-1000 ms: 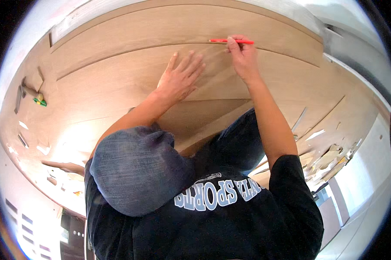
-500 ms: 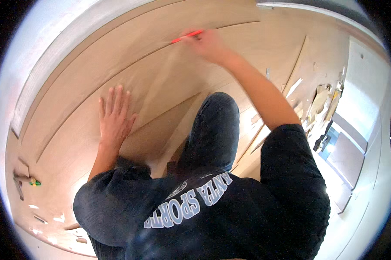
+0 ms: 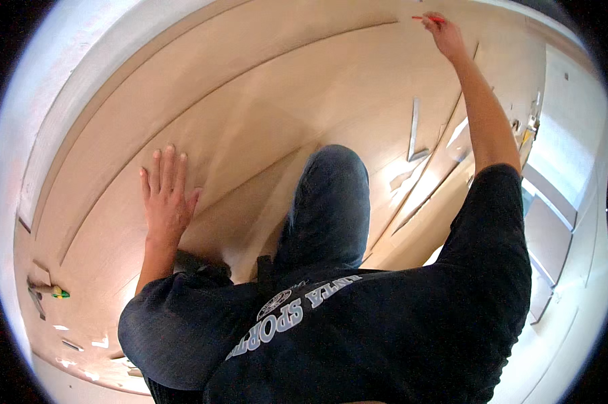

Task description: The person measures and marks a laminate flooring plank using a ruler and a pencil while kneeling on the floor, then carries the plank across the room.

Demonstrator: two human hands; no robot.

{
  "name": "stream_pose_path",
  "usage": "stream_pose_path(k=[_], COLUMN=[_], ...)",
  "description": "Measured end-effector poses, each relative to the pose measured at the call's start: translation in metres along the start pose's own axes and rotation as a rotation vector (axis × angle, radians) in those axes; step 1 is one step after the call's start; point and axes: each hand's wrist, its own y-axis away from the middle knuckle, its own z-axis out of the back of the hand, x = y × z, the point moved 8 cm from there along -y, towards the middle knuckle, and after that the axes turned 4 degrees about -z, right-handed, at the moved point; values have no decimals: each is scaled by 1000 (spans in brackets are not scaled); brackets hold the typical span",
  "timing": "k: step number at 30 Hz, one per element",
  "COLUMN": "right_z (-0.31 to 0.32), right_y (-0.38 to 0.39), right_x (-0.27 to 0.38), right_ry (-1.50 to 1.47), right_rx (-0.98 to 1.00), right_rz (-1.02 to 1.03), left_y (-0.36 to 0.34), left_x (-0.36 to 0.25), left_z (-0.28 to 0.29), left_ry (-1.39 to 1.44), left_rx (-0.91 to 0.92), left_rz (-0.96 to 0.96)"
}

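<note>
My left hand (image 3: 169, 192) lies palm down with fingers spread on a light wooden sheet (image 3: 263, 101), left of my bent knee in jeans (image 3: 325, 202). My right hand (image 3: 444, 35) reaches to the upper right and grips a red pencil (image 3: 418, 18), its left end close to where a long curved-looking dark line on the wood ends. Further seams or edges run across the sheet, one just beside my left hand.
A metal square (image 3: 414, 129) lies on the right among wood strips and offcuts. At far left are a tool with a green-and-yellow part (image 3: 59, 293) and small scraps. A white edge (image 3: 65, 101) borders the wood on the left, pale flooring (image 3: 560, 135) the right.
The view has swung round to the right. My right hand has travelled up and rightward with the pencil along the dark line. My left hand stays spread on the wood, now lower left in view.
</note>
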Motion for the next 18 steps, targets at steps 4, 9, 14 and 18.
stream_pose_path(k=[4,9,14,18], right_z=[-14,-11,-60,-104], right_y=[26,16,38,132], right_x=[35,56,149,242], right_ry=[30,269,-153,-885], right_rx=[-39,-58,181,172], right_rz=[55,140,88,94], left_y=[-3,-6,17,16], left_x=[-1,-6,10,15], left_z=[5,1,-10,-5], left_ry=[4,18,3,17], left_rx=[-49,-62,-79,-218], left_rz=[-8,-20,15,-91])
